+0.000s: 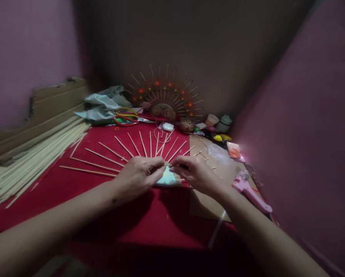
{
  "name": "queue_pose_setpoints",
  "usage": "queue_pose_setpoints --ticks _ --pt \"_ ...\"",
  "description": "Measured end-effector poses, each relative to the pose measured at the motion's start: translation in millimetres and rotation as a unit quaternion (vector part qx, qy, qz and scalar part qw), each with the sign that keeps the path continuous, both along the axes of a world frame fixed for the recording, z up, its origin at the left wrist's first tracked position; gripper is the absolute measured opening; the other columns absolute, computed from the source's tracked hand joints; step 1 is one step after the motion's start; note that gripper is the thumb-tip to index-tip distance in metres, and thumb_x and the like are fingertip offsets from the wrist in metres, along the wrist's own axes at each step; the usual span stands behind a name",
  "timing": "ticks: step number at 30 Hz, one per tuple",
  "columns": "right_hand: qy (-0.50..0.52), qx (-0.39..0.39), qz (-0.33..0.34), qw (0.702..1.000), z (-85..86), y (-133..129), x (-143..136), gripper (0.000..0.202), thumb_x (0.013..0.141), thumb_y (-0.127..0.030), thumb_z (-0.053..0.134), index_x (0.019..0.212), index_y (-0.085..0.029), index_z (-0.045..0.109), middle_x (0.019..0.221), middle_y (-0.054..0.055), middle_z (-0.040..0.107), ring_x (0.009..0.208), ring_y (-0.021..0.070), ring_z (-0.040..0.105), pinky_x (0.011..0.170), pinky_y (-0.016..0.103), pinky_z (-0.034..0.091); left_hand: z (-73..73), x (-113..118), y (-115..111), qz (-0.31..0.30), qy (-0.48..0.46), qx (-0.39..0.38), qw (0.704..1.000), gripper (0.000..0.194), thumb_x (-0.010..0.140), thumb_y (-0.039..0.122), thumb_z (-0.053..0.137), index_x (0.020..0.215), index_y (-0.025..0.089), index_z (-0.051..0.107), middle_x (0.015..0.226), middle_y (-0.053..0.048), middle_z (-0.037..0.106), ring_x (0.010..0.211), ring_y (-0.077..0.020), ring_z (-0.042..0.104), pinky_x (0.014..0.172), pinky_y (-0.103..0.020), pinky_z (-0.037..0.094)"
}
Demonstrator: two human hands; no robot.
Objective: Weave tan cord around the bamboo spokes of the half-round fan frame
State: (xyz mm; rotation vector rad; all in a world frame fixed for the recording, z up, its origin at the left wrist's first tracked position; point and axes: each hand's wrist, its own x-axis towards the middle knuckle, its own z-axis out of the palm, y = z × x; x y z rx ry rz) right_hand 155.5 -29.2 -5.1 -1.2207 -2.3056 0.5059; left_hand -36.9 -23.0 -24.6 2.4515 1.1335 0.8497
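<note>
Thin wooden sticks (121, 144) fan out in a half circle from a small centrepiece covered in pale blue cloth (167, 177). A narrow tan strip (168, 164) runs along the cloth's upper edge, between my fingertips. My left hand (139, 173) is closed over the left side of the centrepiece, thumb and forefinger pinched at that edge. On the right side, my right hand (194, 171) has its fingers curled and pressed together at the same edge. Both palms hide part of the centrepiece and the inner ends of several sticks. One stick lies slanted across others near the top.
A pile of loose sticks (42, 154) lies left beside cardboard (57, 96). Scissors (128, 120), blue cloth scraps (106, 100), a twine ball (186, 125) and a flowered stick fan (163, 92) are at the back. A pink glue gun (252, 191) rests right, near brown board (203, 200).
</note>
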Motion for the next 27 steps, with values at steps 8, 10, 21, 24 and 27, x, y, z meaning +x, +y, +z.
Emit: queue_pose_setpoints --ticks 8,10,21,24,27 --pt "-0.22 0.141 -0.261 0.929 13.9 40 92 0.022 0.078 -0.018 0.05 0.087 -0.022 0.07 0.086 0.006 0.072 0.075 0.0198 0.064 0.064 0.027 0.041 10.9 5 8 0.012 -0.006 -0.029 0.999 0.02 0.077 0.02 0.047 0.06 0.014 0.055 0.052 0.004 0.04 0.049 -0.0063 0.037 0.049 -0.021 0.027" --pt "-0.23 0.114 -0.32 0.912 16.5 59 116 0.023 0.077 -0.018 0.05 0.088 -0.023 0.071 0.092 0.008 0.072 0.081 0.0224 0.064 0.063 0.028 0.041 10.6 4 11 0.02 0.001 -0.032 0.999 0.02 0.076 0.02 0.046 0.058 0.015 0.053 0.051 0.004 0.037 0.048 -0.0062 0.035 0.049 -0.021 0.026" --pt "0.004 -0.022 -0.4 0.916 43.2 128 137 0.037 0.09 -0.024 0.032 0.115 -0.009 0.055 0.087 0.016 0.069 0.062 0.0163 0.065 0.051 0.026 0.05 16.2 -16 33 0.1 -0.035 -0.055 0.993 0.017 0.073 0.024 0.049 0.059 0.017 0.054 0.05 0.004 0.042 0.048 -0.0071 0.039 0.048 -0.021 0.03" --pt "0.049 0.027 -0.316 0.947 49.8 144 113 0.059 0.082 -0.021 0.05 0.138 -0.02 0.03 0.12 0.013 0.059 0.081 0.0171 0.065 0.061 0.026 0.053 25.4 -32 43 0.175 -0.114 -0.096 0.973 0.014 0.072 0.026 0.052 0.062 0.017 0.057 0.047 0.004 0.047 0.044 -0.0081 0.041 0.045 -0.022 0.032" --pt "-0.017 0.072 -0.233 0.97 48.3 148 101 0.075 0.068 -0.008 0.058 0.138 -0.021 0.033 0.108 0.011 0.065 0.079 0.0192 0.065 0.066 0.029 0.052 29.1 -58 60 0.234 -0.235 -0.151 0.931 0.012 0.07 0.024 0.055 0.06 0.017 0.056 0.046 0.003 0.051 0.041 -0.0084 0.041 0.041 -0.024 0.03"
